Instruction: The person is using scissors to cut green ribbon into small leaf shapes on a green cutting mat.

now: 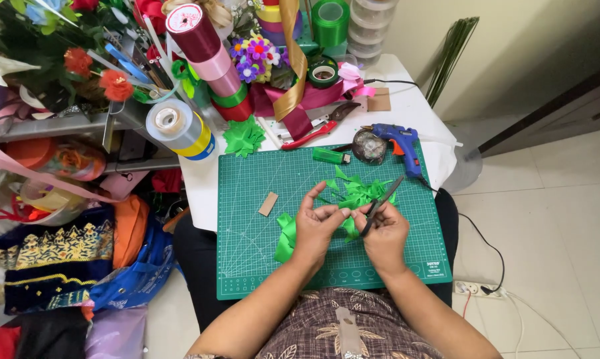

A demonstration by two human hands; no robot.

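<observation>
Now green ribbon (288, 234) trails from left hand's (318, 223) grip.

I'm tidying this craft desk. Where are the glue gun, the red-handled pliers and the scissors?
blue glue gun (398, 138), head view, on its body.
red-handled pliers (311, 137), head view, on one red handle.
scissors (386, 194), head view, on the dark blades above the right hand (384, 236).
</observation>
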